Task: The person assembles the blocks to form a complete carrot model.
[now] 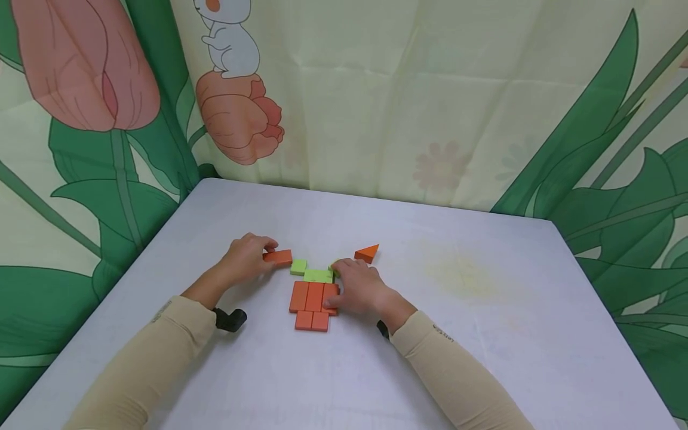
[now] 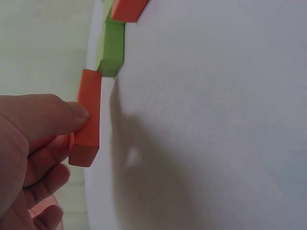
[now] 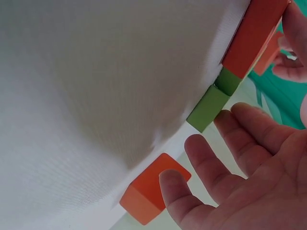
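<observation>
In the head view, my left hand (image 1: 245, 258) pinches a rectangular orange block (image 1: 279, 258) between thumb and fingers. The left wrist view shows that block right by the end of a small green block (image 2: 113, 48). My right hand (image 1: 361, 285) lies over the right side of a flat arrangement of orange blocks (image 1: 307, 295), its thumb on their edge. In the right wrist view its fingers are spread and loosely bent, with fingertips right at another green block (image 3: 208, 108). A green rectangular block (image 1: 318, 276) runs along the top of the orange ones.
An orange triangular block (image 1: 367, 253) lies beyond my right hand. Two small orange squares (image 1: 312, 321) sit at the near end of the arrangement. The white table (image 1: 484, 334) ends at a flower-printed cloth (image 1: 365, 107) behind.
</observation>
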A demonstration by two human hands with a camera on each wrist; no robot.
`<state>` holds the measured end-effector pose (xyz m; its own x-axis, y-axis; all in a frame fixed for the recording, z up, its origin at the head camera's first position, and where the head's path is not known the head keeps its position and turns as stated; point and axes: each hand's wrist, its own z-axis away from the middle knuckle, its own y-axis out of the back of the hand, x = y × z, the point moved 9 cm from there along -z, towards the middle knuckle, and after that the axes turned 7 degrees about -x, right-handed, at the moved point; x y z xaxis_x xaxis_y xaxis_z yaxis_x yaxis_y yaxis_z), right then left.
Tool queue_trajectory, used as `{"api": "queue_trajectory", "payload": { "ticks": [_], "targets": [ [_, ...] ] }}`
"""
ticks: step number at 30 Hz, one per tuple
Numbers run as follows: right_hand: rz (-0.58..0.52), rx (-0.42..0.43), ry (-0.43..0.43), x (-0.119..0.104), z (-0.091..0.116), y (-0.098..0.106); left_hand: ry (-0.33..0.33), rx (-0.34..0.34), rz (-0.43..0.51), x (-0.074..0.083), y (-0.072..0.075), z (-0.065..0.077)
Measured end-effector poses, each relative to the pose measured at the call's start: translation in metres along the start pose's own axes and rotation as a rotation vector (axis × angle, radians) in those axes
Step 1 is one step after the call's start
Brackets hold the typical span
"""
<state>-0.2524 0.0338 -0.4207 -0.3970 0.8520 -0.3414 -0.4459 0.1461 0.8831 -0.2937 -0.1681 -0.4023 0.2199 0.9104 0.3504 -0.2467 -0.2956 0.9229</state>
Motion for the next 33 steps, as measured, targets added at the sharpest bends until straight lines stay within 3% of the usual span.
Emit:
{"api": "queue_trajectory", "payload": {
  "ticks": [13,22,27,33],
  "targets": [
    [-0.010,0.002,0.003,0.000,0.001,0.000,0.017,-0.002,0.011,0.010,-0.002,-0.018],
    [-0.026,0.005,0.005,-0.001,0.002,0.001,0.027,0.007,0.023,0.007,-0.002,-0.023],
    [-0.016,-0.001,0.001,-0.001,0.002,0.000,0.013,0.037,0.018,0.007,0.006,-0.016],
    [-0.010,-0.002,-0.003,0.000,0.002,0.000,-0.067,0.024,-0.002,0.026,0.009,0.009]
  ]
}}
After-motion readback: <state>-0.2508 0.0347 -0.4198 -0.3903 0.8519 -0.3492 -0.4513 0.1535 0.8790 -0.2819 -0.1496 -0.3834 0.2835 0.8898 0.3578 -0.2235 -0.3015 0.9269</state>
